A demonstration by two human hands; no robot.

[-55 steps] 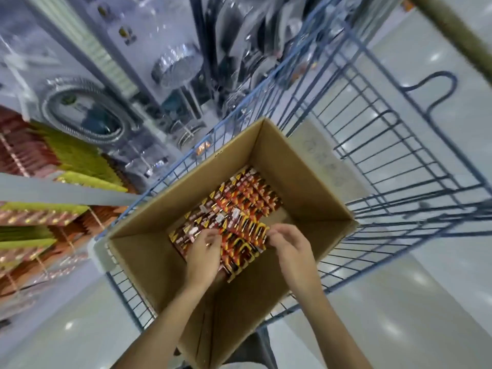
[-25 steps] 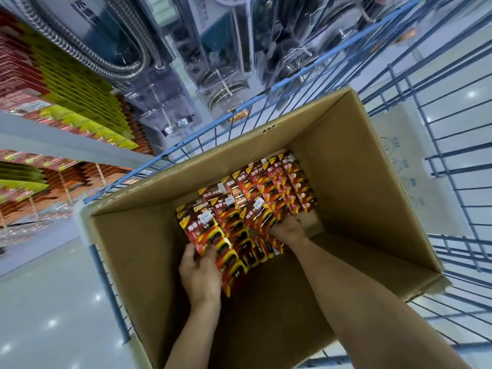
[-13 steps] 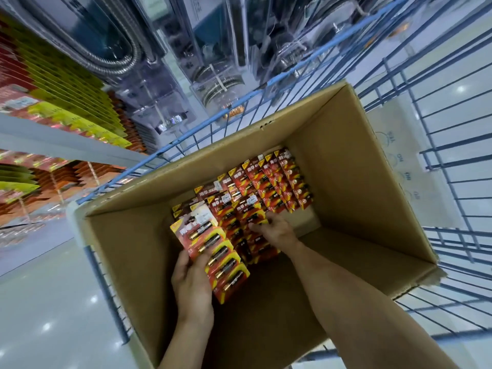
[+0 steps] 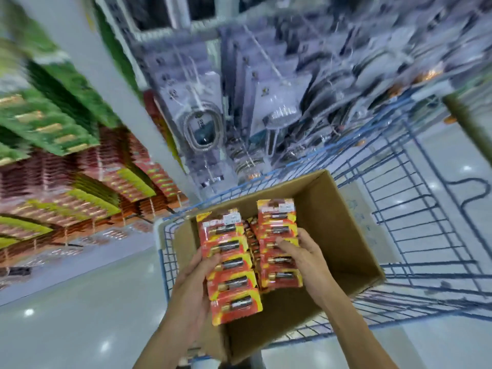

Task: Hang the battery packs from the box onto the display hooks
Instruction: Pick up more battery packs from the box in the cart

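Two strips of battery packs held over the cardboard box (image 4: 346,235).
Both forearms reach forward from the bottom of the view. The left hand (image 4: 194,278) grips the left strip (image 4: 231,265) at its left edge, and the right hand (image 4: 306,259) grips the right strip (image 4: 278,227) at its right edge, a digit laid across the front. The strips lie side by side, long axes pointing away from the person, faces up, batteries crosswise. Loose packs (image 4: 251,235) show between them in the box, which sits in a blue wire cart (image 4: 426,235).
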